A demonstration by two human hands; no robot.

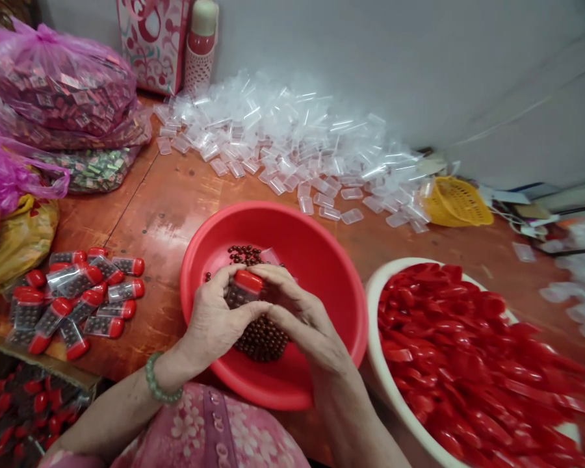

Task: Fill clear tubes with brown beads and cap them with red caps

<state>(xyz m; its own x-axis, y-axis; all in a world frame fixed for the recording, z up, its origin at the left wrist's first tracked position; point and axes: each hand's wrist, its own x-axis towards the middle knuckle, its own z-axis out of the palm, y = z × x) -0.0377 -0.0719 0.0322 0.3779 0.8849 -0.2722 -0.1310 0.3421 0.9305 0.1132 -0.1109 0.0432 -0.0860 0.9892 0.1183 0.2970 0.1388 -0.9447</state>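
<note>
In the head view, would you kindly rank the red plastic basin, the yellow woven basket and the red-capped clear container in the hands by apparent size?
1. Red plastic basin, largest.
2. Yellow woven basket, though it lies farther away.
3. Red-capped clear container, smallest, held by both hands.

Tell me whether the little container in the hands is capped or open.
Capped: a red cap sits on the clear container of dark beads, held between the left hand and right hand.

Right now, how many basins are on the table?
2. The red basin with brown beads sits under both hands; the white basin of red caps sits to its right, partly cut off by the frame edge.
</note>
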